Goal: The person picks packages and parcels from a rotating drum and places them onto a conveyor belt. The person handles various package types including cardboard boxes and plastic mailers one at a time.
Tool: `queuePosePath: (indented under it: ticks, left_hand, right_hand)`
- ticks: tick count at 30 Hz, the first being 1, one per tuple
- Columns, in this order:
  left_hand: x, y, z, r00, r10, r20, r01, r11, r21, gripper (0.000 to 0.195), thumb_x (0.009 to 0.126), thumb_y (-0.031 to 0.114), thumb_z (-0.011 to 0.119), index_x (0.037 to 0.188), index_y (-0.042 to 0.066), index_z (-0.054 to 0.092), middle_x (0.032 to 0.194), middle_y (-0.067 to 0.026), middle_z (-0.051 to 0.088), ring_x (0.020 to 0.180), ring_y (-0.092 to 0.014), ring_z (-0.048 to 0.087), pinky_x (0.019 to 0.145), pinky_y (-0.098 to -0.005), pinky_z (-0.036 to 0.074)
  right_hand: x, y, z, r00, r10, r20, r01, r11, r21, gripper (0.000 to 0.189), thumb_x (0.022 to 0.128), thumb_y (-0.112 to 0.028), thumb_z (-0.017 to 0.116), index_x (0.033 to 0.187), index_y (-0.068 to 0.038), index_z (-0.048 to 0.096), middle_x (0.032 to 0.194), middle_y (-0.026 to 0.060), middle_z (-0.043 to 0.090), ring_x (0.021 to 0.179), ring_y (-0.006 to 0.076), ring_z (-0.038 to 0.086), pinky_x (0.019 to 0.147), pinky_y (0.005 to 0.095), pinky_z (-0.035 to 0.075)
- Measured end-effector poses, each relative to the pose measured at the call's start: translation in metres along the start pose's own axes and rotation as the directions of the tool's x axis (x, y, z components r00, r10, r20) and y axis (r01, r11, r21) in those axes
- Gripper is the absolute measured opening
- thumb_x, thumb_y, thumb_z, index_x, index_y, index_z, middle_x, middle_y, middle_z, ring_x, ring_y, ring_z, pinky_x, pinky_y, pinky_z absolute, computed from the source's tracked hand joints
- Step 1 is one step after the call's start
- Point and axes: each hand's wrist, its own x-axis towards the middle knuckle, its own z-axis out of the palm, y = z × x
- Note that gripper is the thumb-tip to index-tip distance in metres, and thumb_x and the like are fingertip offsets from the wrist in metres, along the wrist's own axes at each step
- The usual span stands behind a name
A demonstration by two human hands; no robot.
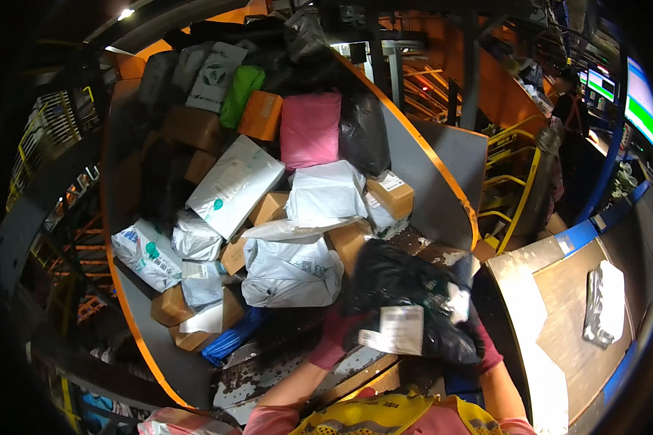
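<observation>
A black plastic mailing bag (pixel 413 293) with a white label is held between my two hands, which wear dark red gloves. My left hand (pixel 332 340) grips its left side; my right hand (pixel 487 348) is at its lower right side, with the fingers partly hidden by the bag. Beyond it, parcels are heaped in a chute. Nearest the bag are a white plastic mailing bag (pixel 293 272) and a cardboard box (pixel 351 244). Farther up lie a large white parcel (pixel 236 187), a pink parcel (pixel 310 129), an orange box (pixel 260 115) and a green bag (pixel 241 97).
Orange-edged metal chute walls (pixel 430 157) flank the heap. At the right runs a conveyor belt (pixel 568 293) carrying a silver-and-white parcel (pixel 605 304). Yellow rails (pixel 522 190) stand behind it. A person (pixel 568 109) is at the upper right, near lit screens (pixel 642 103).
</observation>
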Motion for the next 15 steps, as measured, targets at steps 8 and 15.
queuePosePath:
  ticks: [8, 15]
  left_hand:
    - [0.091, 0.048, 0.01, 0.811, 0.475, 0.342, -0.485, 0.219, 0.847, 0.075, 0.075, 0.041, 0.071, 0.136, 0.006, 0.043, 0.141, -0.0203, 0.038, 0.135, -0.038, 0.029, 0.11, -0.0508, 0.025]
    - [0.156, 0.095, -0.101, 0.945, 0.328, -0.009, 0.124, -0.332, 0.935, 0.085, 0.06, 0.046, 0.079, 0.131, 0.015, 0.044, 0.115, -0.0083, 0.054, 0.104, -0.027, 0.053, 0.098, -0.0483, 0.034]
  right_hand:
    - [-0.047, 0.017, -0.069, 0.946, -0.176, -0.273, 0.198, 0.979, 0.057, 0.048, 0.094, -0.021, 0.047, 0.137, -0.002, 0.038, 0.123, 0.0168, 0.055, 0.111, 0.0293, 0.054, 0.097, 0.0442, 0.042]
    - [-0.135, 0.022, -0.257, 0.308, -0.944, -0.116, -0.004, 0.121, -0.993, 0.056, 0.086, -0.025, 0.057, 0.131, 0.006, 0.043, 0.137, 0.0165, 0.044, 0.126, 0.0243, 0.042, 0.111, 0.0377, 0.027]
